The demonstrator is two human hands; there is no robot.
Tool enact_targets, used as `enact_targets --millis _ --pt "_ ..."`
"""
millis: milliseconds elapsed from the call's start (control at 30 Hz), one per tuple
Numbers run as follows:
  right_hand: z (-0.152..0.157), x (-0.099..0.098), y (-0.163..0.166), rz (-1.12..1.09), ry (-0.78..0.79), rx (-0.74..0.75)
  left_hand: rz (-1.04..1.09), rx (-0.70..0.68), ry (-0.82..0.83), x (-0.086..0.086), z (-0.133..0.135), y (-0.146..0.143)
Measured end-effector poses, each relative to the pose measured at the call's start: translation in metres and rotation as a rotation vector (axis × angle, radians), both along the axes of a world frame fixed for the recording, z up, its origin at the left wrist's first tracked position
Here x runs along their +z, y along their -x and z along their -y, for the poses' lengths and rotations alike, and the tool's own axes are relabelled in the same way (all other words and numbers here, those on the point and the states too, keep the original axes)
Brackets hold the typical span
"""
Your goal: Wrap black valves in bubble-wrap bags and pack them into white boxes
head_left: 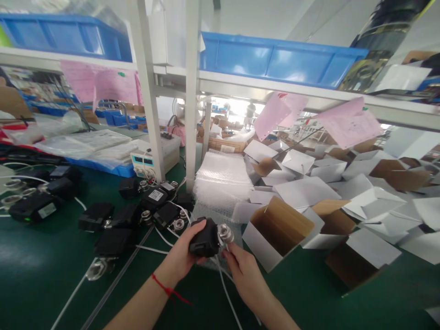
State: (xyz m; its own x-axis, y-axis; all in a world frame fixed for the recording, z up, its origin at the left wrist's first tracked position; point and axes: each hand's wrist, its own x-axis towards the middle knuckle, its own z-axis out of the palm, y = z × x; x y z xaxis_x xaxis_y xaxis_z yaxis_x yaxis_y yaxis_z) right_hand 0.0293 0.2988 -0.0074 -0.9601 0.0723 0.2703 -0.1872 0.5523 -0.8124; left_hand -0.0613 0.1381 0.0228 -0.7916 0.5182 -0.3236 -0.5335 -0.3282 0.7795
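My left hand (184,256) grips a black box-shaped device (205,239) with a metal threaded fitting (226,233) on its right side. It holds the device just above the green table (44,284). My right hand (242,270) is closed right under the fitting, fingers pinching at the white cable (225,286) that trails down from the device. A red string circles my left wrist. A stack of bubble wrap sheets (222,183) lies just behind the device. An open white and brown cardboard box (275,231) stands to the right of my hands.
Several more black devices with metal fittings and white cables (151,206) lie on the table to the left. A heap of open cardboard boxes (343,192) fills the right side. White shelf posts (190,91) carry blue bins (282,59) overhead, with pink papers (347,121) hanging.
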Motion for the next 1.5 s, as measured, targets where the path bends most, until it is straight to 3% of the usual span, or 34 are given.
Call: enact_targets --millis 200,400,633,700,767,900,967,1100,1200,1300,1400,1500 --pt "-0.002 -0.009 -0.004 -0.095 -0.370 -0.050 -0.055 0.087 0.069 -0.003 -0.006 -0.004" --pt "-0.009 -0.001 -0.003 -0.214 -0.502 0.009 -0.162 0.087 0.150 -0.004 -0.007 -0.005" --pt "-0.019 0.013 -0.009 -0.414 -0.676 0.132 -0.177 -0.034 0.213 0.001 -0.004 -0.004" --pt "-0.021 0.016 -0.010 -0.411 -0.594 0.046 -0.179 -0.089 0.248 0.002 -0.001 -0.003" --pt "-0.021 0.017 -0.010 -0.330 -0.408 -0.059 -0.151 -0.124 0.273 0.002 0.002 -0.002" --pt "-0.021 0.017 -0.008 -0.195 -0.045 0.095 -0.227 -0.154 0.281 0.000 0.006 0.000" --pt "-0.021 0.017 -0.008 -0.213 0.037 0.138 -0.390 -0.092 0.286 -0.001 0.007 0.001" --pt "-0.019 0.017 -0.008 -0.241 0.252 0.033 -0.907 0.061 0.400 0.001 0.013 0.009" --pt "-0.017 0.017 -0.007 -0.260 0.514 -0.012 -1.295 -0.155 0.568 0.004 0.021 0.017" --pt "-0.016 0.020 -0.006 -0.223 0.849 0.004 -1.521 -0.436 0.778 0.003 0.025 0.020" --pt "-0.017 0.025 -0.006 -0.118 1.047 0.100 -1.568 -0.543 0.902 0.000 0.022 0.018" --pt "-0.017 0.029 -0.007 -0.070 1.076 0.140 -1.446 -0.564 0.800 -0.003 0.018 0.016"
